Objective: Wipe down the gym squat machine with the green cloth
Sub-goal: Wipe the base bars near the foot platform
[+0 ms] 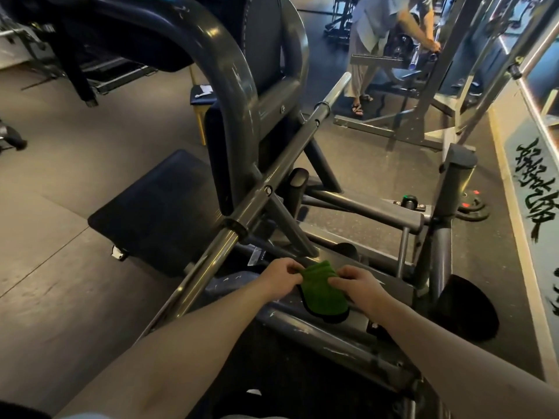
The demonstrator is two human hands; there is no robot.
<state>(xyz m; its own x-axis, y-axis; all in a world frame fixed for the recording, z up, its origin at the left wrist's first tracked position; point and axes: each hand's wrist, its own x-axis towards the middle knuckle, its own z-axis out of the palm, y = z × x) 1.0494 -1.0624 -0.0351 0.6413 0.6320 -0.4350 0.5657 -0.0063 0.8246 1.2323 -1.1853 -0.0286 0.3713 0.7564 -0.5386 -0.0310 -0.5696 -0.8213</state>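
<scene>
- Left hand (279,275) pinches the near-left edge of the green cloth (323,291), fingers curled onto it. Right hand (360,285) grips the opposite edge the same way.
- Where's the cloth?
- Head view: bunched between both hands. Its lower part lies on a low grey beam (305,328) of the squat machine (239,86), just right of the chrome bar (208,264).
- Why two hands?
- My read: I'm folding or spreading it to get a flat face before a stroke. The beam is just a rest while I do that.
- Progress?
- Can't judge. The beam has pale scuffs near the cloth, and I can't tell if it's dirt or worn paint. Back pad (266,34) and footplate (157,213) are well apart from the cloth.
- Conflicts?
- Another person (372,25) is at the rack behind, well apart.
</scene>
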